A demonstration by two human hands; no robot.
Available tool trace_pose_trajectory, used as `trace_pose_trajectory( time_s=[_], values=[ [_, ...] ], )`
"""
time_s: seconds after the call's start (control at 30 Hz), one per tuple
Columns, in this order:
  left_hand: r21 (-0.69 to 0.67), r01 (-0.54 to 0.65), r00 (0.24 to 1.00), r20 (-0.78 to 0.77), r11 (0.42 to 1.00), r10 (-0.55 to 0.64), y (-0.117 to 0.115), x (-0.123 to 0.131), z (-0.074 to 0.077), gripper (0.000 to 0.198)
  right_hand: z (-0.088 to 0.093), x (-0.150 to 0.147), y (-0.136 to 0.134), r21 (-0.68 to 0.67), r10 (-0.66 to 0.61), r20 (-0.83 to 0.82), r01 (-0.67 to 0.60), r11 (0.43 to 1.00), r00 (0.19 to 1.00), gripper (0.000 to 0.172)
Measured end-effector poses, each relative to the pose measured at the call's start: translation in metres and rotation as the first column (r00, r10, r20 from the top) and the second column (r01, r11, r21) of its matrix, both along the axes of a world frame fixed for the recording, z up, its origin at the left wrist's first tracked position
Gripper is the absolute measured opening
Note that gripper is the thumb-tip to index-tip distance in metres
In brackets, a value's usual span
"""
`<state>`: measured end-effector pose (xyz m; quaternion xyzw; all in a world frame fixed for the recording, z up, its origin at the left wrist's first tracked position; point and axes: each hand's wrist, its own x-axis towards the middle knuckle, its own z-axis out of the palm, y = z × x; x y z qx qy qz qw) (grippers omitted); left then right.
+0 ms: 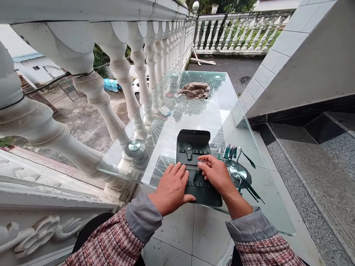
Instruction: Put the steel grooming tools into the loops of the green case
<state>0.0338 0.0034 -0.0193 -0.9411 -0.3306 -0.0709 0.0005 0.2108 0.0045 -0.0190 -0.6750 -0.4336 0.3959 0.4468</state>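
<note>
A black manicure case (194, 138) lies unfolded on the glass table, with rows of elastic loops and a small black sheath (189, 151) in its upper half. My left hand (172, 188) rests flat on the case's left side, fingers stretched out. Over the right side, my right hand (216, 175) is closed in a pinch near the fold; what sits between its fingertips is too small to name. To the right of the case are green-and-silver nail clippers (227, 150), a nipper-like tool (246, 157) and several thin dark tools (251, 190).
The glass table (266, 195) has round metal-topped supports (135, 147). Farther back lie a crumpled brown cloth (195, 90) and a small card (165, 111). A white balustrade (111, 88) borders the left; stone steps (313, 155) rise on the right.
</note>
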Motion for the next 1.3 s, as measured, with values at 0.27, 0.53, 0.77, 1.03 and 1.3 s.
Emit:
trace_pose_trajectory(
  time_s=[0.27,0.53,0.77,1.03,1.3],
  values=[
    [-0.006,-0.005,1.0,0.001,1.0,0.005,0.0,0.0,0.002,0.078,0.003,0.004,0.001,-0.041,0.037,-0.005,-0.038,0.998,0.999,0.027],
    [-0.033,-0.008,1.0,-0.016,0.999,0.007,-0.001,0.001,0.002,0.078,-0.003,0.005,0.003,-0.016,0.09,0.176,-0.089,0.996,0.98,0.028],
    [-0.116,0.006,0.998,0.068,0.993,0.002,0.006,-0.005,0.011,0.082,-0.005,0.008,0.004,-0.017,0.035,0.282,-0.032,0.999,0.959,0.027],
    [-0.131,-0.033,0.997,0.068,0.991,0.042,0.013,-0.021,0.018,0.079,-0.005,0.006,0.004,-0.04,0.085,0.271,-0.077,0.996,0.959,0.027],
    [-0.16,-0.013,0.997,0.08,0.987,0.026,0.011,-0.019,0.014,0.069,0.001,-0.011,0.0,0.119,-0.013,0.063,0.005,0.993,0.998,0.032]
  ],
)
